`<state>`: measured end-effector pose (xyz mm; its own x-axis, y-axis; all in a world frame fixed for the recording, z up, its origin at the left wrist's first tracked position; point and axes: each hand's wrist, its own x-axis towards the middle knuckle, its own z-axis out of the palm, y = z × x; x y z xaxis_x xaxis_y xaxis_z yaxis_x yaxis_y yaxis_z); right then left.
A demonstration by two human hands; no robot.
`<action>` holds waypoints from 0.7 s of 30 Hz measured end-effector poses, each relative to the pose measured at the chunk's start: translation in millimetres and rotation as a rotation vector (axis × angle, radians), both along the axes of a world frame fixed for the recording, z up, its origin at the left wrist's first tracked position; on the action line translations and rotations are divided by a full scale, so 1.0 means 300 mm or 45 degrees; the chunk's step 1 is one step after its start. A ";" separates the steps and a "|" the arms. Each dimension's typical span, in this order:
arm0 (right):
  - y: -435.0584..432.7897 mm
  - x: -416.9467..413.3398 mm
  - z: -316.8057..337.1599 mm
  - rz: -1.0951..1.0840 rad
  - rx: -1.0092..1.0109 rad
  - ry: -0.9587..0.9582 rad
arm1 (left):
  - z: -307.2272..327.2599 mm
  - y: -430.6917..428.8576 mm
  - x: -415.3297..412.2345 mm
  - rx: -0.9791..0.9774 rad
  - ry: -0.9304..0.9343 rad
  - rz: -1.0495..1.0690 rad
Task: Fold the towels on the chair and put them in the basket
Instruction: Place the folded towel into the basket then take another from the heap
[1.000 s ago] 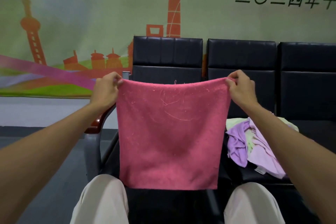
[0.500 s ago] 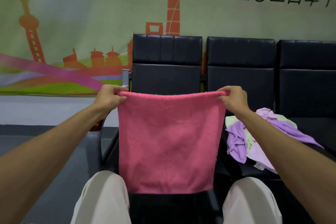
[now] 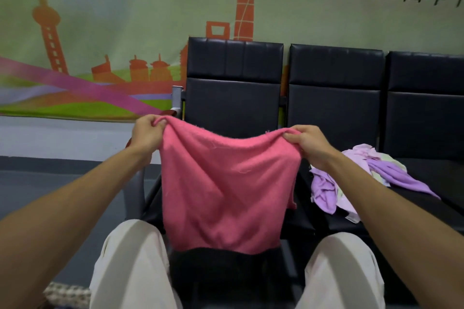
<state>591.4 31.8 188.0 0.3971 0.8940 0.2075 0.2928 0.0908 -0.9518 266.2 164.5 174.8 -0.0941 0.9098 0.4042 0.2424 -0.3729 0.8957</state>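
A pink towel [image 3: 226,190] hangs in front of the leftmost black chair [image 3: 234,98], its top edge sagging in the middle. My left hand [image 3: 147,133] pinches its top left corner and my right hand [image 3: 310,143] pinches its top right corner. The towel's lower edge reaches down between my knees. A heap of purple, lilac and pale green towels [image 3: 351,178] lies on the middle chair's seat [image 3: 406,208], to the right of my right forearm. A woven basket rim [image 3: 66,295] shows at the bottom left, mostly hidden by my left arm and leg.
Three joined black chairs stand against a wall with a city mural [image 3: 100,32]. A metal armrest post [image 3: 177,98] rises at the left end of the row. Grey floor [image 3: 62,183] lies to the left.
Both hands have come lower and closer together with the pink towel. Its top edge, taut before, now droops, and the cloth is creased.
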 end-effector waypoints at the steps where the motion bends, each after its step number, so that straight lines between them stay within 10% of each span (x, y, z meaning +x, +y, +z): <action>1: -0.011 -0.007 0.022 0.078 0.007 0.114 | 0.017 -0.001 -0.003 -0.042 -0.189 -0.010; 5: -0.012 -0.006 0.075 0.090 0.107 0.274 | 0.078 -0.005 -0.004 -0.054 -0.590 0.029; 11: 0.056 0.028 0.003 -0.448 0.126 -0.626 | 0.040 0.010 -0.017 0.294 0.289 0.248; 21: 0.151 0.064 -0.103 -0.605 -0.039 -0.731 | -0.056 0.071 0.003 0.323 0.634 0.223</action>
<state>610.5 77.2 157.1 0.5787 0.6621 0.4762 0.7460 -0.1937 -0.6372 267.2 185.8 158.1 0.0226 0.7670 0.6413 0.6887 -0.4769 0.5461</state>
